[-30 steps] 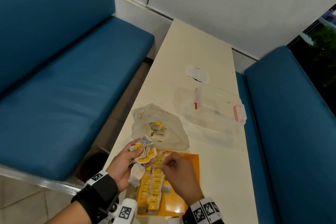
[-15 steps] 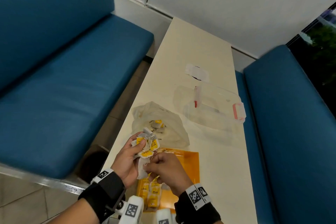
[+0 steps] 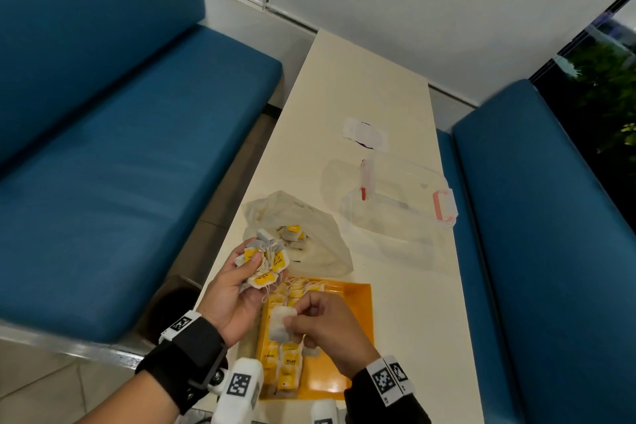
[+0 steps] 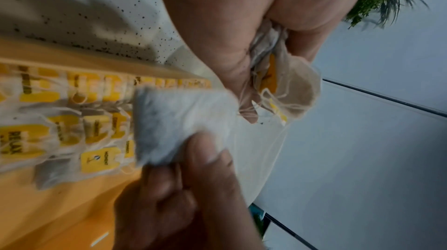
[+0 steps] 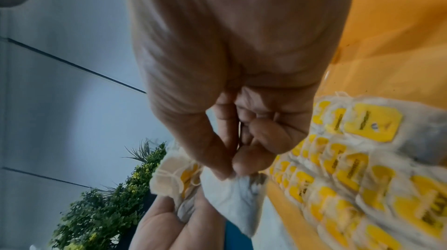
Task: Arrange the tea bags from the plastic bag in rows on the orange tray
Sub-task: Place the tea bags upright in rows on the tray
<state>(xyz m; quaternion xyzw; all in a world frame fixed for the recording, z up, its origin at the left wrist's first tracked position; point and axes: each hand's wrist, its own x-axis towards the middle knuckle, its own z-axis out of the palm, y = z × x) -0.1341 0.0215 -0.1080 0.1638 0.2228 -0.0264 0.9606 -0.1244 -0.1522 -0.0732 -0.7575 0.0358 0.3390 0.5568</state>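
Note:
My left hand (image 3: pixel 237 289) grips a bunch of tea bags (image 3: pixel 263 260) with yellow tags, just left of the orange tray (image 3: pixel 358 303); the same bunch (image 4: pixel 283 80) shows in the left wrist view. My right hand (image 3: pixel 323 327) pinches a single white tea bag (image 3: pixel 282 323) over the tray's near left part; that bag (image 5: pixel 232 202) also hangs below my fingertips in the right wrist view. Rows of tea bags (image 3: pixel 287 365) lie along the tray's left side. The translucent plastic bag (image 3: pixel 309 241) lies behind the tray with a few tea bags inside.
A clear plastic container (image 3: pixel 395 203) with pink latches sits on the cream table (image 3: pixel 361 86) to the right of the bag. A small white wrapper (image 3: pixel 364 132) lies further back. Blue bench seats (image 3: pixel 120 182) flank the table on both sides.
My right hand went from the tray up to the bunch, then drew one tea bag out and down over the tray. The left hand kept holding the bunch.

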